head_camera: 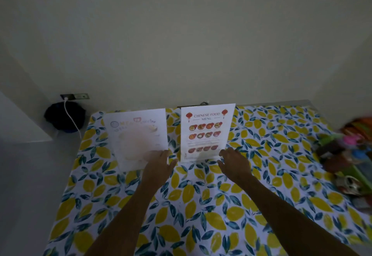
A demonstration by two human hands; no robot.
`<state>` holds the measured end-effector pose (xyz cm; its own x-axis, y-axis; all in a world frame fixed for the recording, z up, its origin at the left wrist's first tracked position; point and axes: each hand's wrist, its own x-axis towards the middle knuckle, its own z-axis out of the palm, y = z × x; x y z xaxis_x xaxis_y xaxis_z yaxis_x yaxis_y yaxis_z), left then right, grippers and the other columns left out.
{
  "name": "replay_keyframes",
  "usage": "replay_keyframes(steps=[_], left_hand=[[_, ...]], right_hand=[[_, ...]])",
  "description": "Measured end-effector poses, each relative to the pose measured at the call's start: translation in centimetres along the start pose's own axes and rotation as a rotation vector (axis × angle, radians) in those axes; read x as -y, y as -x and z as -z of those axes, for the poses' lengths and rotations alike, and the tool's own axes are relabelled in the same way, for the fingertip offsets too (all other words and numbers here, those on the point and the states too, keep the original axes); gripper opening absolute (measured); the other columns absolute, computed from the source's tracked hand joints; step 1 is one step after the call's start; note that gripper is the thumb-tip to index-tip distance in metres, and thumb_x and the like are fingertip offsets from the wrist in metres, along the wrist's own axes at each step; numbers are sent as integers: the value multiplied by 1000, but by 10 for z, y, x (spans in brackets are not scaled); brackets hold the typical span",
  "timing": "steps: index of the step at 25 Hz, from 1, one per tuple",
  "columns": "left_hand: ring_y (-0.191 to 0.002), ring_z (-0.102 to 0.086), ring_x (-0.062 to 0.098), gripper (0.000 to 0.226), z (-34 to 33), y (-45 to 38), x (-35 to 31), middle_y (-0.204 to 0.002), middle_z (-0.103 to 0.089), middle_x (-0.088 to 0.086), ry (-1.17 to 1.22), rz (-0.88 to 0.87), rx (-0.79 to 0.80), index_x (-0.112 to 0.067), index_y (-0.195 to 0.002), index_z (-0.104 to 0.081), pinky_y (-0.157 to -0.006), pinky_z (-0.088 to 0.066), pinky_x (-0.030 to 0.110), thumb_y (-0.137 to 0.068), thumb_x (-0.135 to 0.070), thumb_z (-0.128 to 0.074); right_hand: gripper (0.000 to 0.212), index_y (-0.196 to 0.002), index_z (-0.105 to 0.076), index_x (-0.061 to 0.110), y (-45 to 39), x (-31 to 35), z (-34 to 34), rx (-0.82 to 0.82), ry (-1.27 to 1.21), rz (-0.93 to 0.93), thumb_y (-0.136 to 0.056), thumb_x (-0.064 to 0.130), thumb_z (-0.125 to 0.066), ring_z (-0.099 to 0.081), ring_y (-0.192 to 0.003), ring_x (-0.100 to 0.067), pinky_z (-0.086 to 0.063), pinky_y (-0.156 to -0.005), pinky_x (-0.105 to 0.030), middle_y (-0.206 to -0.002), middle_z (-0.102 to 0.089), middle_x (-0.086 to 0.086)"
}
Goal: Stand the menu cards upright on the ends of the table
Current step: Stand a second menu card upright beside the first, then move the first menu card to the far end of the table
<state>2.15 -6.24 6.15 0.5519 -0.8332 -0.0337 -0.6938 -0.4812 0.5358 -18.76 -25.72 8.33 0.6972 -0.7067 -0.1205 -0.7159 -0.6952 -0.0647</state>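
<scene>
Two white menu cards stand near the table's far edge. The left menu card (136,134), pale and blurred, leans back and to the left. My left hand (159,165) holds its lower right corner. The Chinese Food menu card (206,132) stands upright in a clear stand, just right of the middle. My right hand (234,163) rests with fingers spread at this card's lower right corner, fingertips against the base; I see no grip on it.
The table (201,205) wears a lemon-and-leaf cloth and stands against a plain wall. A heap of colourful items (346,159) sits at the right end. Off the left end, a dark bag (64,118) and a white cable hang below a wall socket.
</scene>
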Motion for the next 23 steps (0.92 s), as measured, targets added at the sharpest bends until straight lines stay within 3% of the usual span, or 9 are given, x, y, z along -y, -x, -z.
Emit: replay_keyframes(steps=[3,6,10,14,19,23], left_hand=[[-125,-51,32,62,-20,-31,-22,-137,-53,16,62,86,33,-7,-139,-42,-101,-45,42,-95,-50,-46],[-128,-51,31,71,-40,-58,-39,-143,-50,14,171,247,16,-12,-145,-31,-101,-47,46,-92,-55,-49],[-101,-65,36,56,-54,-78,-54,-117,-65,15,118,307,-75,-13,-139,-35,-79,-53,44,-94,-40,-54],[-93,-67,39,42,-59,-82,-60,-106,-67,19,75,401,-114,-11,-125,-41,-75,-55,48,-95,-37,-54],[-87,-68,36,45,-56,-79,-64,-102,-69,17,6,369,-117,-8,-124,-43,-72,-57,47,-95,-41,-52],[-86,-69,34,38,-53,-81,-81,-98,-70,15,46,250,-132,-8,-120,-48,-65,-52,36,-94,-35,-56]], right_hand=[[36,-122,-55,18,-24,-31,-3,23,-40,-28,-93,39,-51,-54,-116,-30,-53,-88,-43,-123,-57,-9],[41,-127,-51,13,-53,-57,-9,52,-88,-76,-94,37,-49,-53,-117,-31,-53,-89,-45,-126,-57,-11],[43,-128,-47,10,-86,-73,-22,68,-180,-62,-95,37,-47,-59,-111,-34,-54,-85,-48,-118,-63,-15],[39,-120,-49,9,-102,-74,-37,72,-303,9,-96,39,-47,-65,-97,-36,-54,-75,-44,-103,-69,-17],[34,-110,-51,11,-98,-84,-36,11,-365,64,-96,41,-49,-67,-84,-33,-53,-64,-38,-90,-70,-12],[30,-100,-52,12,-82,-101,-14,-36,-333,28,-95,42,-50,-67,-78,-32,-54,-61,-37,-84,-70,-12]])
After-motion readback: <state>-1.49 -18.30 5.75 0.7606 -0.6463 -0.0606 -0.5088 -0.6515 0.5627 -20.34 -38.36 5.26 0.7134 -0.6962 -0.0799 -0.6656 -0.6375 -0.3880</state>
